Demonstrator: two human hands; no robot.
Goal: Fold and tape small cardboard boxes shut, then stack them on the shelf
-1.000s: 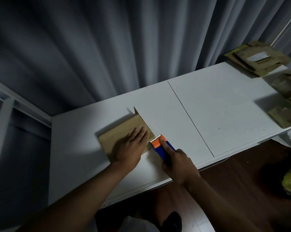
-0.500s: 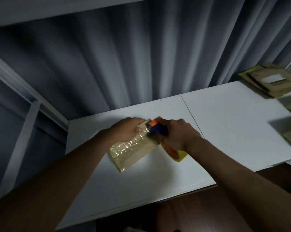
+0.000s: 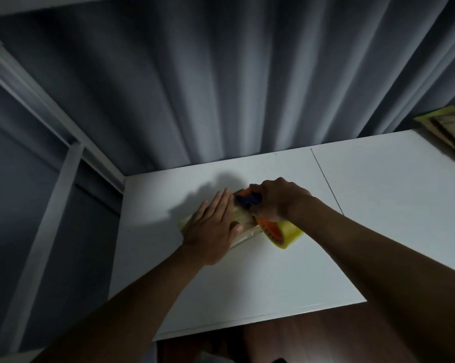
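A small flat cardboard box [image 3: 243, 220] lies on the white table [image 3: 247, 279], mostly covered by my hands. My left hand [image 3: 212, 230] presses flat on its top with straight fingers. My right hand [image 3: 275, 199] grips the blue and orange handle of a tape dispenser [image 3: 248, 199] at the box's far right end. The dispenser's yellow tape roll [image 3: 284, 233] sticks out below my right wrist. Shiny tape covers part of the box top between my hands.
A pile of flattened cardboard [image 3: 449, 129] lies at the table's far right. Grey curtains [image 3: 221, 87] hang behind the table. A white metal shelf frame [image 3: 51, 195] stands at the left, with a shelf board overhead. Dark wooden floor shows below the table's front edge.
My left hand moved from the box's far end onto its top, now lying flat. My right hand keeps the dispenser at the box's right end. The view shifted left.
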